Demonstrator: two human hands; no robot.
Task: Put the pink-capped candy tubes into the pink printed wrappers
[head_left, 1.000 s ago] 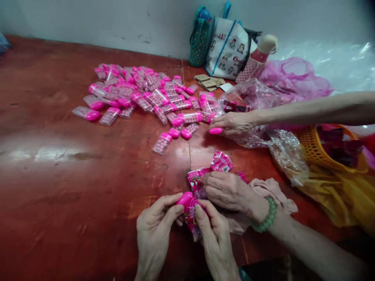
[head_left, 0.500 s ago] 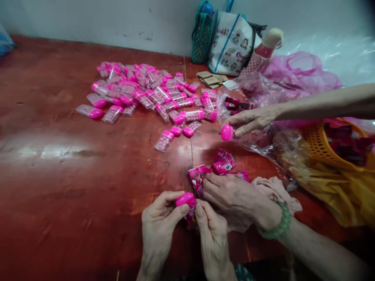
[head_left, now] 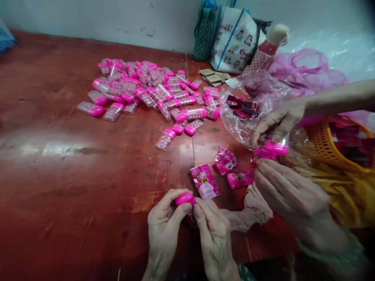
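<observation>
Low in the middle, my left hand (head_left: 164,226) pinches the pink cap of a small candy box (head_left: 184,198) between thumb and fingers. My right hand (head_left: 215,230) is closed at the box's other end, on the printed pink wrapper around its body; most of that body is hidden by my fingers. Just beyond my hands lies a flat printed pink wrapper (head_left: 205,181). Near it are another wrapper (head_left: 226,160) and a wrapped pink box (head_left: 239,179). A crumpled pale cloth (head_left: 252,210) lies to the right of my right hand.
A co-worker's hands (head_left: 290,191) hold a pink-capped box (head_left: 275,148) and a printed wrapper at right. Many clear candy boxes (head_left: 158,91) are heaped on the red table (head_left: 58,175). A plastic bag (head_left: 234,128), yellow basket (head_left: 320,142) and tote bag (head_left: 231,43) stand beyond.
The co-worker's braceleted hand has moved right from the wrappers, carrying one, and meets their other hand with the pink-capped box. My hands keep hold of the candy box, nearly still.
</observation>
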